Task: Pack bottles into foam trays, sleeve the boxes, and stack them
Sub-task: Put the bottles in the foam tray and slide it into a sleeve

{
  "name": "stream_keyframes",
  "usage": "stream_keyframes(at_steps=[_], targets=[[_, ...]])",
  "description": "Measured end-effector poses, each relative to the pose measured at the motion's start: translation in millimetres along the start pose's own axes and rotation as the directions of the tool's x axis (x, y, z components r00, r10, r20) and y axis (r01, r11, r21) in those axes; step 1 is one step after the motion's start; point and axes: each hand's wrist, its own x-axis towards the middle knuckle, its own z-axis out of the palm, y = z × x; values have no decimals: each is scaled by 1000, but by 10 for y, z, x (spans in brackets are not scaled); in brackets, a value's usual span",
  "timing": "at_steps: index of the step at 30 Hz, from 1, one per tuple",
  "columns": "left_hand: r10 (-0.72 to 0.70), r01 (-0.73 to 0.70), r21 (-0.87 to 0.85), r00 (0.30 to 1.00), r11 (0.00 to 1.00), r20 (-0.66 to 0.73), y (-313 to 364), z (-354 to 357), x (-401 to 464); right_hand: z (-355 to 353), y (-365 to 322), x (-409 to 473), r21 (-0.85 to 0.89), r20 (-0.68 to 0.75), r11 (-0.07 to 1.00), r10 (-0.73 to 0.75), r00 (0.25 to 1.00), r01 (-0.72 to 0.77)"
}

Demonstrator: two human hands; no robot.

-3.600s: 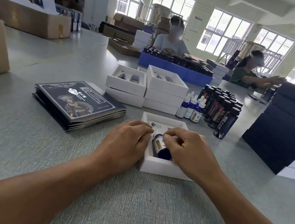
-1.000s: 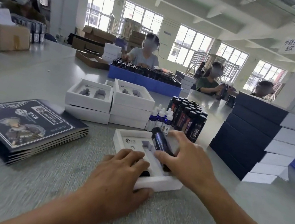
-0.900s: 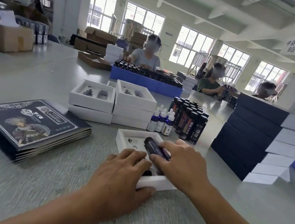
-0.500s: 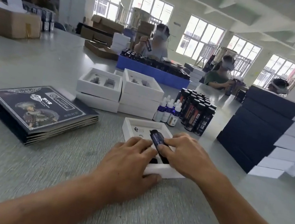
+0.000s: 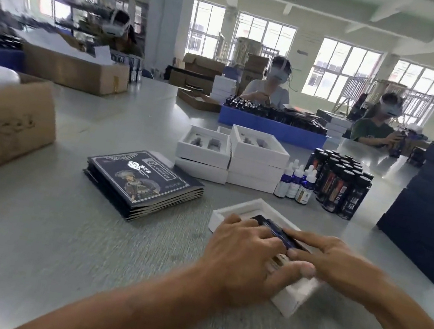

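Grey tabletop (image 5: pixel 79 256) carries a white foam tray (image 5: pixel 291 297) near its front edge, with a dark bottle (image 5: pixel 276 230) lying across the tray's top. Left hand (image 5: pixel 240 257) lies over the tray, fingers fairly straight, pressing beside the bottle; right hand (image 5: pixel 329 258) presses it with extended fingers. If the bottle sits askew over its slot, pushing could crush foam or skid the tray sideways.

Both hands (image 5: pixel 244 258) (image 5: pixel 337 260) flat, fingers extended.
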Motion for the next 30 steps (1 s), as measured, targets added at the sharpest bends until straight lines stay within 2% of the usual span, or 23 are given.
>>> stream_keyframes(at_steps=[4,6,7,9,11,13,15,17,19,21,23,25,28,30], targets=[[-10,13,72,999,997,-43,38,-14,0,225,32,-35,-143,-273,986,-124,954,87],[16,-13,108,999,994,-32,43,13,1,281,127,-35,-100,-354,986,-157,922,130],[34,-30,107,999,994,-38,30,32,-1,296,247,-4,-65,-361,991,-133,923,117],[66,-60,74,994,995,-83,-33,67,-3,308,632,192,-101,-281,993,-88,956,62],[74,-62,66,980,996,-187,-189,16,36,381,1252,558,-144,-264,988,-89,960,52],[-48,66,47,947,997,-318,-477,-147,147,417,1781,806,-32,-333,998,42,942,-56],[-286,311,10,887,950,-364,-892,-393,247,511,2013,1035,41,-364,993,120,924,-112],[-503,538,39,809,842,-306,-1371,-632,241,465,2074,1115,68,-354,986,168,920,-154],[-652,693,142,716,706,-250,-1838,-802,122,397,1990,1066,103,-319,978,203,926,-179],[-778,790,237,606,565,-168,-2219,-895,-31,411,1840,986,138,-328,973,223,918,-186],[-849,830,263,524,491,-68,-2467,-911,-140,423,1634,886,104,-351,977,211,913,-185],[-852,828,264,522,494,-40,-2604,-873,-193,405,1436,763,33,-381,985,171,908,-172],[-792,784,310,595,537,-134,-2638,-816,-224,363,1186,580,-38,-444,986,128,887,-161],[-732,752,330,648,571,-208,-2600,-803,-242,354,1037,464,-20,-448,987,133,884,-159]])
